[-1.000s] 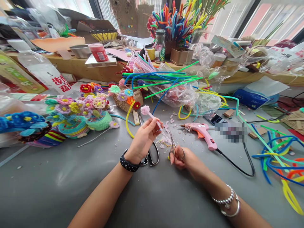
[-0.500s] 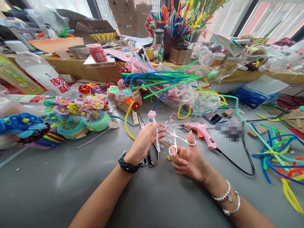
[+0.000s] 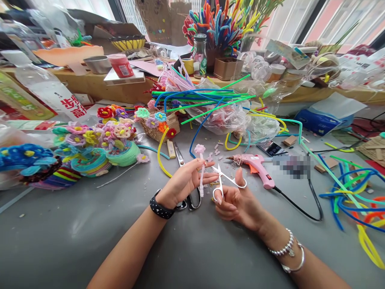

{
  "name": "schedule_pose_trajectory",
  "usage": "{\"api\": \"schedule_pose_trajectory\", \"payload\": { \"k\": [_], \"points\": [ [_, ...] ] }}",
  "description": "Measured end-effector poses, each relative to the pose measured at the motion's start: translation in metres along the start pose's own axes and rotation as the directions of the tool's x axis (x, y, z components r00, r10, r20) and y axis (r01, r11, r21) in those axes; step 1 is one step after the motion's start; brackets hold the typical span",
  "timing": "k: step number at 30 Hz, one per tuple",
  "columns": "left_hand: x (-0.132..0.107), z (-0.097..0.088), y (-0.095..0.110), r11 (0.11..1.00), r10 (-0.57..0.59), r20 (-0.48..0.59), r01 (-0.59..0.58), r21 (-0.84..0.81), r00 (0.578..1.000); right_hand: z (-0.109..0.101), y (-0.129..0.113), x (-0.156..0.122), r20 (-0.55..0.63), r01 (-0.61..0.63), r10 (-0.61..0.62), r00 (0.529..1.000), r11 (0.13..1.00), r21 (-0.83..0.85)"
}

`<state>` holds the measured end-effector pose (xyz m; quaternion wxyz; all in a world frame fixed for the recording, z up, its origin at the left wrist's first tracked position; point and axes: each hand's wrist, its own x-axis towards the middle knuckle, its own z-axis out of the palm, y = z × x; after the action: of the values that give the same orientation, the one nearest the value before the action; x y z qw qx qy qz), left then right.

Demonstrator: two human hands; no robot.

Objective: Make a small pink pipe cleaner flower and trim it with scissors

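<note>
A pale pink pipe-cleaner flower (image 3: 200,149) on a fuzzy stem is pinched between the thumb and finger of my left hand (image 3: 182,180); its stem hangs down across my other, stretched fingers. Thumb and fingers of my right hand (image 3: 237,202) are in the loops of small white-handled scissors (image 3: 221,176). The scissor blades point up and left, close to my left fingertips. Large dark-handled scissors (image 3: 194,199) lie on the grey table, partly hidden behind my left hand. Pink clippings (image 3: 210,155) are scattered beyond both hands.
Right of my hands lies a pink glue gun (image 3: 255,165) with a black cord. Decorated flower pots (image 3: 123,152) stand at left, near a plastic bottle (image 3: 54,90). Behind are blue and green pipe cleaners (image 3: 207,96) on plastic bags; more tangle at far right (image 3: 361,188).
The pink flower and its stem have shifted slightly right and down with my left hand. The small scissors have moved a little left and down.
</note>
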<state>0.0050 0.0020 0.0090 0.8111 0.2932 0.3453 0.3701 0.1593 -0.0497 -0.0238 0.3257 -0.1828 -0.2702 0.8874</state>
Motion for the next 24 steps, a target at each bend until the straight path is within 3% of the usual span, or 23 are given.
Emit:
{"api": "schedule_pose_trajectory", "payload": {
  "k": [17, 24],
  "points": [
    [0.001, -0.001, 0.001, 0.998, 0.061, -0.091, -0.060, 0.013, 0.994, -0.002, -0.005, -0.006, -0.053, -0.022, 0.020, 0.998, 0.999, -0.049],
    [-0.001, 0.000, 0.001, 0.997, 0.010, -0.076, -0.004, 0.079, 0.997, -0.002, -0.014, -0.016, -0.255, -0.065, -0.022, 0.967, 0.943, -0.327]
  ]
}}
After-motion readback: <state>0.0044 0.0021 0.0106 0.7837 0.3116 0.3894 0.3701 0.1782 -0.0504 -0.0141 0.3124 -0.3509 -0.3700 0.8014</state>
